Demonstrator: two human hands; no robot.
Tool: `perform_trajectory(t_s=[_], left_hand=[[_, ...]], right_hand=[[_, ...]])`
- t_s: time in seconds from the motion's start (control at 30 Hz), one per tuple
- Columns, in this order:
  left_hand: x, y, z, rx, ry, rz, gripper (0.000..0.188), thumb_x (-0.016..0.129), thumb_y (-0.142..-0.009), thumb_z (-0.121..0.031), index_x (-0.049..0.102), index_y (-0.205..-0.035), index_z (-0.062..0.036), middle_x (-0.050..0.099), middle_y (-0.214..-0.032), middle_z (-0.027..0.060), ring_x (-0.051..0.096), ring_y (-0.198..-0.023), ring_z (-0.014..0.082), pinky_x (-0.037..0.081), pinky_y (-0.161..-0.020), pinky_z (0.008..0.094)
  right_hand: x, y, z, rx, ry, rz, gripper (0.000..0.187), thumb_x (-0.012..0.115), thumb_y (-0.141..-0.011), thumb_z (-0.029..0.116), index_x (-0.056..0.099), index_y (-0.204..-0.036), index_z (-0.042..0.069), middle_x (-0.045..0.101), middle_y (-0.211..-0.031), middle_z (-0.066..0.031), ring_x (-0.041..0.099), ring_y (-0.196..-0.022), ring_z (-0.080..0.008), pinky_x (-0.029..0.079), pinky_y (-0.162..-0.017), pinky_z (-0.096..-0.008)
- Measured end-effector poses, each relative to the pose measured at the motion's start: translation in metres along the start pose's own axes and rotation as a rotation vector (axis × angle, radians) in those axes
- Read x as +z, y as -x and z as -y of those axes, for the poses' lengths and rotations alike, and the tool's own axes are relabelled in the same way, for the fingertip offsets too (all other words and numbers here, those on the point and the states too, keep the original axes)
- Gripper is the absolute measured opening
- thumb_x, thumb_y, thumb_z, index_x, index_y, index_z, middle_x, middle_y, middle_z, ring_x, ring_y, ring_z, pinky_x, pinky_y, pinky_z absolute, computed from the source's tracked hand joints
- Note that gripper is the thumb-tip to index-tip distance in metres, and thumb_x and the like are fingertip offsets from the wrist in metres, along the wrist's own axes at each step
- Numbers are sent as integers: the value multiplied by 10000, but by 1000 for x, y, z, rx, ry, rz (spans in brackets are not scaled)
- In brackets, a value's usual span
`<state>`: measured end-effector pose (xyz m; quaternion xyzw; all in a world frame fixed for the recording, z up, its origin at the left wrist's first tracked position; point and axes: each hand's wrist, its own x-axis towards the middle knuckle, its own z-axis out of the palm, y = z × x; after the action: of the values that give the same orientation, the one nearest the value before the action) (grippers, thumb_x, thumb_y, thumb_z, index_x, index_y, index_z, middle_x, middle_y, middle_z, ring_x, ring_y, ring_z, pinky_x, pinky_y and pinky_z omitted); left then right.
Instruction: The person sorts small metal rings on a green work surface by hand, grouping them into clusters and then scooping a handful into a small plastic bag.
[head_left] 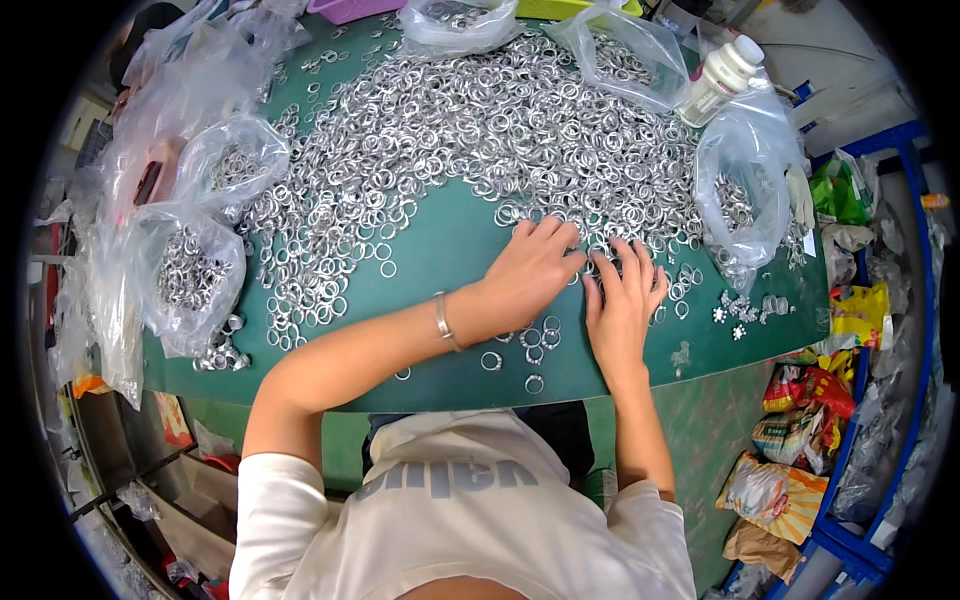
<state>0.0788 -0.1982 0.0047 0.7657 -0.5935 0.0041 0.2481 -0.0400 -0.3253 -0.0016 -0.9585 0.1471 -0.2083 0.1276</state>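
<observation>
A wide heap of silver metal rings [520, 125] covers much of a green table [455, 235]. My left hand [528, 278], with a bracelet [442, 320] at its wrist, lies palm down at the heap's near edge. Its fingers curl down close together; their tips are hidden among the rings. Just to the right, my right hand [622, 305] rests on the same edge, fingers bent but apart, touching rings. Between my hands and the table's front edge lie several loose rings [533, 354], some with raised decoration.
Clear plastic bags of rings [190, 268] stand at the left, another bag [745, 180] at the right. A white bottle [722, 78] stands at the far right. Small silver pieces [740, 312] lie near the right edge. Beyond is a blue rack [920, 250] with colourful packages.
</observation>
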Motion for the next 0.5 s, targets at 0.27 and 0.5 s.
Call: perform_trajectory(t_s=[0.27, 0.5], left_hand=[[-15, 13, 8, 4, -14, 22, 111, 648, -806, -103, 628, -906, -61, 519, -989, 70, 492, -934, 232, 369, -784, 358], [-37, 72, -16, -5, 2, 188, 300, 605, -768, -54, 609, -1065, -8, 550, -1101, 124, 523, -1016, 264, 388, -855, 374]], right_hand=[[-10, 13, -18, -1, -135, -55, 144, 721, -783, 78, 655, -910, 72, 594, -1114, -57, 529, -1153, -272, 268, -1044, -514], [-16, 14, -16, 29, -152, -92, 253, 679, -823, 76, 650, -1074, 64, 577, -1186, -83, 504, -1172, -305, 299, -1022, -502]])
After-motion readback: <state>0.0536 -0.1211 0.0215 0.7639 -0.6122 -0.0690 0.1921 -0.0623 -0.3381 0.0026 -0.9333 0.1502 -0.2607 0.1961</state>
